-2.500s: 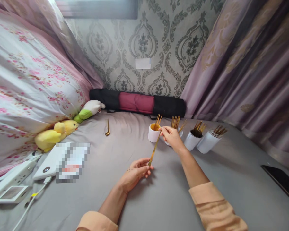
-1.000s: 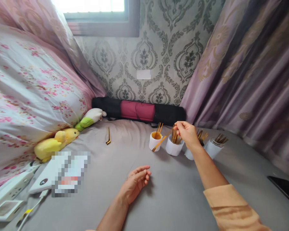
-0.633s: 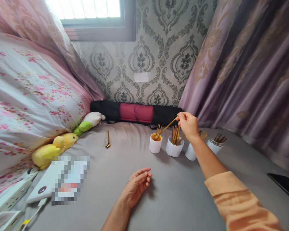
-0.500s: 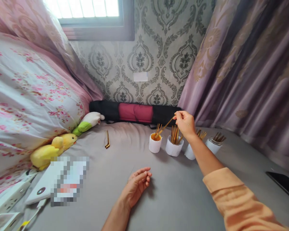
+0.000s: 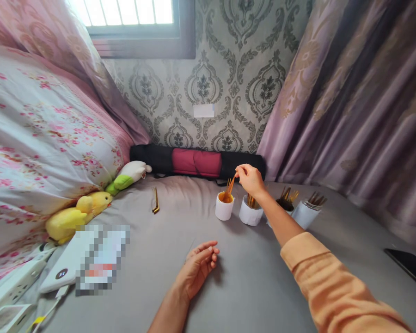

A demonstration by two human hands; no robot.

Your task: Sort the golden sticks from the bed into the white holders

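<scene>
My right hand (image 5: 251,179) pinches the thin upper end of a gold piece of cutlery (image 5: 232,185). Its wider head reaches down into a small white cup (image 5: 223,210) with an orange inside; whether it is a spoon or a fork I cannot tell. Slim gold tines stick up from that cup as well. Beneath my right hand stands a wider white cup (image 5: 251,217) of thin gold sticks or handles, partly covered by the hand. My left hand (image 5: 200,268) lies on the grey sheet, loosely curled with fingers apart, holding nothing.
Behind my right forearm are a third cup of gold pieces (image 5: 287,199) and a white jar (image 5: 307,215) of dark sticks. Slender gold items (image 5: 155,201) lie to the left. A black-and-red roll (image 5: 196,162) borders the wall; plush toys (image 5: 65,222), a power bank and a phone (image 5: 407,268) lie around.
My right hand has moved left and slightly down, bringing the gold piece of cutlery more upright in the small cup. My left hand has stayed put.
</scene>
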